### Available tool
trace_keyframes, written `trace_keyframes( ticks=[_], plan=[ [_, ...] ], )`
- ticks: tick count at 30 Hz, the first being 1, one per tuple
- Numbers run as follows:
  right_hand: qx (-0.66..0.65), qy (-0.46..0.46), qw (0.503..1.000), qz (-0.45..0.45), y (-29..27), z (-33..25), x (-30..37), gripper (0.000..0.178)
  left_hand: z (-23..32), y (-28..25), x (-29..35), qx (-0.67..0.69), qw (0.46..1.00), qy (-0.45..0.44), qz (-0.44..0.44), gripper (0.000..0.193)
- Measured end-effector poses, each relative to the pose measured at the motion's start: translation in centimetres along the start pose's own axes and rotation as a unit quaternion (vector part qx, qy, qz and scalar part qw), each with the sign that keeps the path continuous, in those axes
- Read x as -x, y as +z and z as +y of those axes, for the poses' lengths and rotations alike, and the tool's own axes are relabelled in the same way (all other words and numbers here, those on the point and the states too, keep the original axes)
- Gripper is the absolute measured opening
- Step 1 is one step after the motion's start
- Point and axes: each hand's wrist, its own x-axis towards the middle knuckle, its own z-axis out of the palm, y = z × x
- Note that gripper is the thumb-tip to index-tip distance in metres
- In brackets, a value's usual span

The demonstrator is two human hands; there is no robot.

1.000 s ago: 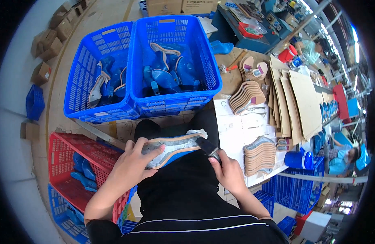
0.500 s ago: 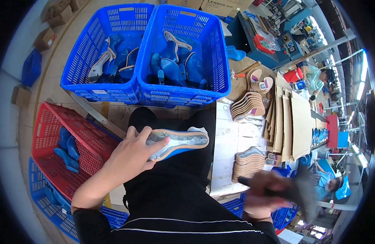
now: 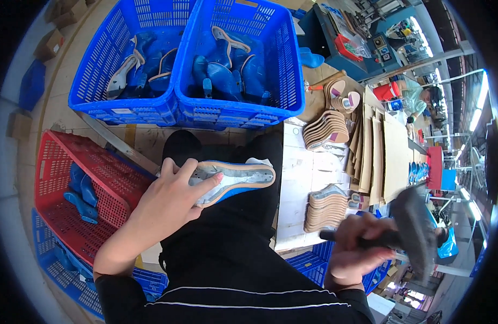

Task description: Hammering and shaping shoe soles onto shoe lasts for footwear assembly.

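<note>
A blue shoe last (image 3: 239, 188) rests across my lap with its underside up. A tan-edged insole (image 3: 266, 177) with a grey middle lies along that underside. My left hand (image 3: 165, 197) is closed around the wider end, its thumb pressed on the insole. Off to the right, over the side of the white-topped table, my right hand (image 3: 362, 245) grips a hammer (image 3: 413, 232) by its dark handle. The hammer's broad dark head is slightly blurred and well apart from the last.
Two blue crates (image 3: 235, 110) with blue lasts stand ahead. A tilted red crate (image 3: 117, 186) holding lasts is at left. Insole stacks (image 3: 325, 208) and cardboard sheets (image 3: 393, 156) occupy the white-topped table (image 3: 295, 200) at right. Other people (image 3: 416, 100) are farther right.
My right hand and the hammer have shifted slightly up and to the right. My left hand keeps its hold on the last. The whole view has shifted a little.
</note>
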Motion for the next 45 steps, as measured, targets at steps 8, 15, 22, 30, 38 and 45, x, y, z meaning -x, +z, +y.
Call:
trace_keyframes(
  ticks=[8, 15, 22, 30, 38, 45],
  plan=[
    [0.351, 0.146, 0.902, -0.203, 0.5, 6.6, 0.8, 0.032, -0.1, 0.3, 0.1, 0.021, 1.0, -0.005, 0.008, 0.066],
    [0.085, 0.014, 0.994, -0.066, 0.1, 5.0, 0.5, 0.046, 1.0, 2.5, 0.2, -0.056, 0.996, -0.02, 0.068, 0.07],
    [0.287, 0.24, 0.915, -0.15, 0.1, 10.0, 1.2, 0.036, -0.2, 7.8, -1.7, -0.186, 0.937, -0.031, 0.295, 0.063],
    [-0.061, 0.05, 0.997, 0.013, -1.2, 6.1, 1.4, 0.046, 0.1, 8.5, -2.5, -0.166, 0.93, -0.077, 0.317, 0.075],
    [0.241, 0.128, 0.96, -0.056, -1.5, 7.1, 1.2, 0.033, -0.3, 8.5, -3.4, -0.169, 0.93, -0.074, 0.319, 0.076],
    [0.322, -0.013, 0.936, -0.141, -5.0, 8.9, 4.8, 0.039, -0.4, 7.9, -3.6, -0.168, 0.929, -0.065, 0.322, 0.073]
  ],
)
